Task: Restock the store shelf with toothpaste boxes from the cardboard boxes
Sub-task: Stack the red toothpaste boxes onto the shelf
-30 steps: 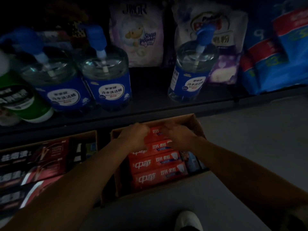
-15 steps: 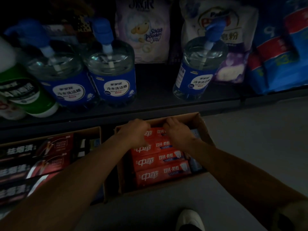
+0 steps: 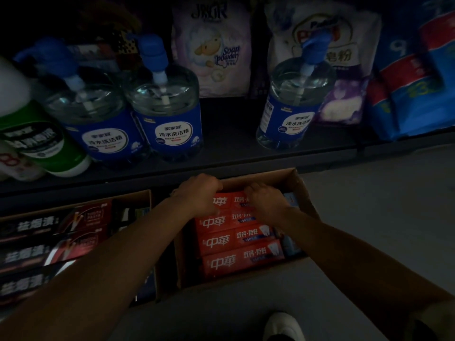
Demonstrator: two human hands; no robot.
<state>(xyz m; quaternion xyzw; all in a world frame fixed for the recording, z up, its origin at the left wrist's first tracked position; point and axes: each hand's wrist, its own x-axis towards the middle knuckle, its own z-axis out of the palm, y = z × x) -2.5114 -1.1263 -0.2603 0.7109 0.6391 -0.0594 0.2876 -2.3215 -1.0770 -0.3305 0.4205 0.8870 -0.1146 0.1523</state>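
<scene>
An open cardboard box [image 3: 299,190] on the floor holds several red toothpaste boxes [image 3: 238,260] lying flat in a row. My left hand [image 3: 200,193] grips the left end of the farthest red toothpaste box [image 3: 230,201]. My right hand [image 3: 267,201] has its fingers curled over the same box's far edge near its right end. A second cardboard box [image 3: 144,195] to the left holds several dark red-and-black toothpaste boxes [image 3: 61,220]. The dark shelf [image 3: 229,153] runs just behind both boxes.
On the shelf stand three clear pump bottles with blue labels [image 3: 170,124], a green and white bottle [image 3: 41,143], soap powder bags [image 3: 214,52] and blue packs [image 3: 416,87]. A grey floor [image 3: 381,217] lies to the right. A white shoe [image 3: 283,326] shows at the bottom.
The view has tilted slightly, so the shelf goods appear lower and closer. Both hands stay on the far red toothpaste box, with the fingers curled a little further over it.
</scene>
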